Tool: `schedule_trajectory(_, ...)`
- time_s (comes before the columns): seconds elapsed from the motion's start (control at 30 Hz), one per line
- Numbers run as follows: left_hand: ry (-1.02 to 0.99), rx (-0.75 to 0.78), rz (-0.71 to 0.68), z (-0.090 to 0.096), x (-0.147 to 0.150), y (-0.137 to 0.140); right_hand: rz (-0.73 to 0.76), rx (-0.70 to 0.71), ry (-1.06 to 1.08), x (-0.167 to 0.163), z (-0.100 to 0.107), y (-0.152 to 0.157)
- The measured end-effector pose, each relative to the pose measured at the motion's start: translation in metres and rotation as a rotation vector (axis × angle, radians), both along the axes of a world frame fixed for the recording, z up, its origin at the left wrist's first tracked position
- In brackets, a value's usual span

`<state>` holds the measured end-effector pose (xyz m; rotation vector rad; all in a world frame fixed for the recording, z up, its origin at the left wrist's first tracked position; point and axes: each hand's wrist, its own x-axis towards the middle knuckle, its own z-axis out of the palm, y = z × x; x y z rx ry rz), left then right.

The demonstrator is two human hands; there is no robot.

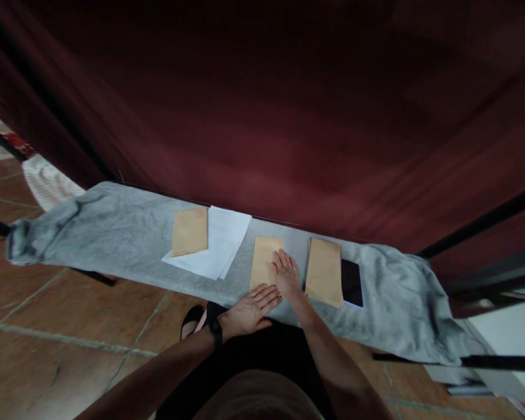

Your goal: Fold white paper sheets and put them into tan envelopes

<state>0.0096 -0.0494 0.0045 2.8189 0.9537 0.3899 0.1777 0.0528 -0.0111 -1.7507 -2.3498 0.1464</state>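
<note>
"Clothing on my front (254,396) sits closest to the eye."

"And beyond it, biggest first?"

"Dark red fabric (262,146) hangs across the far side. Next comes the brown tiled floor (70,315), then a long surface draped in grey cloth (126,227)."

"What lies on that?"

"White sheets (227,233) toward my left, partly covered by the left-hand envelope (190,230). Toward my right is a stack of brown envelopes (324,271). Between them, straight ahead of me, lies the middle envelope (262,251)."

"How's your grip?"

"Wide and flat, clasping nothing. My right hand (284,271) rests palm down on the middle envelope; my left hand (251,309) lies flattened across its near end."

"Smaller things?"

"A phone (352,283), screen dark, right beside the stack, and a black band (216,332) around my left wrist."

"Any writing?"

"Reddish print (200,214) at a far corner of the left-hand envelope, too small for me to read."
</note>
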Motion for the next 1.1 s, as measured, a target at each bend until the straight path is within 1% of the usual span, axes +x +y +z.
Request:
schedule_trajectory(0.1, 0.000, -0.028, 0.002, -0.001, -0.004, -0.002, 0.007, 0.025, -0.005, 0.001, -0.002, -0.006)
schedule_trajectory(0.23, -0.014, -0.053, 0.017, 0.000, -0.009, -0.005, 0.060, 0.055, -0.024, 0.008, -0.007, -0.024)
schedule_trajectory(0.37, -0.017, -0.050, 0.049, 0.002, -0.013, -0.009, 0.127, 0.079, -0.028, 0.019, -0.009, -0.053)
schedule_trajectory(0.5, -0.033, -0.024, 0.105, 0.004, -0.019, -0.016, 0.168, 0.109, 0.061, 0.028, -0.004, -0.088)
schedule_trajectory(0.67, -0.009, 0.039, 0.173, 0.000, -0.031, -0.022, 0.212, 0.113, 0.115, 0.038, 0.003, -0.122)
schedule_trajectory(0.77, -0.008, 0.106, 0.214, -0.006, -0.039, -0.024, 0.212, 0.110, 0.123, 0.044, 0.006, -0.132)
schedule_trajectory(0.93, 0.038, 0.190, 0.288, -0.018, -0.050, -0.028, 0.190, 0.110, 0.127, 0.048, 0.010, -0.140)
schedule_trajectory(1.03, 0.040, 0.219, 0.320, -0.020, -0.047, -0.028, 0.163, 0.113, 0.142, 0.047, 0.009, -0.144)
schedule_trajectory(1.1, 0.026, 0.225, 0.349, -0.018, -0.039, -0.026, 0.137, 0.122, 0.155, 0.044, 0.008, -0.146)
